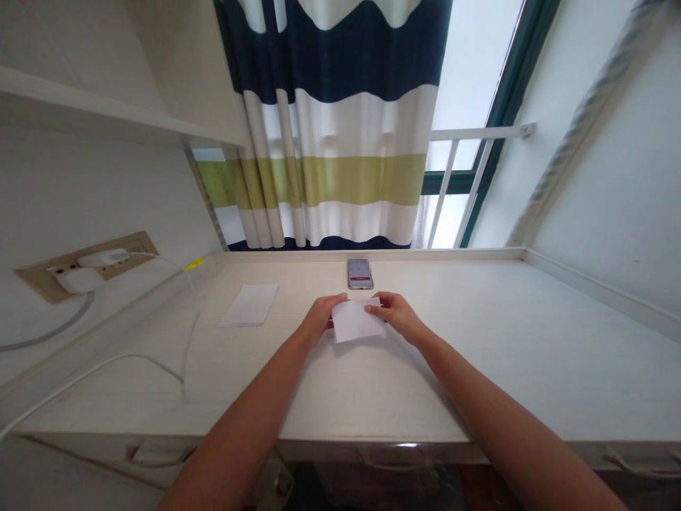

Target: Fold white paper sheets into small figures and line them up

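A small folded sheet of white paper [357, 323] is held just over the desk between my two hands. My left hand [322, 314] grips its left edge, thumb along the top and fingers underneath. On the other side, my right hand [394, 314] pinches the upper right corner, with the thumb on the paper's face. Just beyond the paper lies a phone [360, 274] with its screen lit. To the left, a stack of white paper [250, 305] rests flat on the desk.
The white desk [532, 355] runs from wall to wall below a striped curtain [362, 181] and window. White cables [122, 357] trail across its left side from plugs in a wall socket [88, 264]. A shelf [106, 117] juts out at upper left. Drawers line the front.
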The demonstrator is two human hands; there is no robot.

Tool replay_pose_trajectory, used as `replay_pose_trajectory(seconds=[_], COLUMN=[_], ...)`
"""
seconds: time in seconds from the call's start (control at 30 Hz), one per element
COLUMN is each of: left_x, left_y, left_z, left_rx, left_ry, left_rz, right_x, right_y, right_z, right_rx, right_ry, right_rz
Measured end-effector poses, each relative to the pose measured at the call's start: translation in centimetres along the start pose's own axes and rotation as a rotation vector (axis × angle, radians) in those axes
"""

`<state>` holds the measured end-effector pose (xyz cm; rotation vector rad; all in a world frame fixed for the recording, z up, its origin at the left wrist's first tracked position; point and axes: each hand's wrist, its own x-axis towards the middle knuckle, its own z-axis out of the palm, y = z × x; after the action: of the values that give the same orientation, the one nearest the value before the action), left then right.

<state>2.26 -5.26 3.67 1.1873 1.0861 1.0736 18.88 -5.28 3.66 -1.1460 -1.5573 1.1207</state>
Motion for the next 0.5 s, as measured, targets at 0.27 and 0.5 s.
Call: replay_pose_trajectory(seconds=[0.27, 0.5], left_x=[0.13, 0.35], left_y=[-0.58, -0.76], left_z=[0.19, 0.39], left_rx=[0.271, 0.285], left_ry=[0.098, 0.138], left_rz=[0.149, 0.220], right_x=[-0.04, -0.07], right_y=[0.41, 0.54], right_z=[0.23, 0.47], right_rx=[0.004, 0.016], right_ry=[-0.017, -0.013], right_rz=[-0.019, -0.028])
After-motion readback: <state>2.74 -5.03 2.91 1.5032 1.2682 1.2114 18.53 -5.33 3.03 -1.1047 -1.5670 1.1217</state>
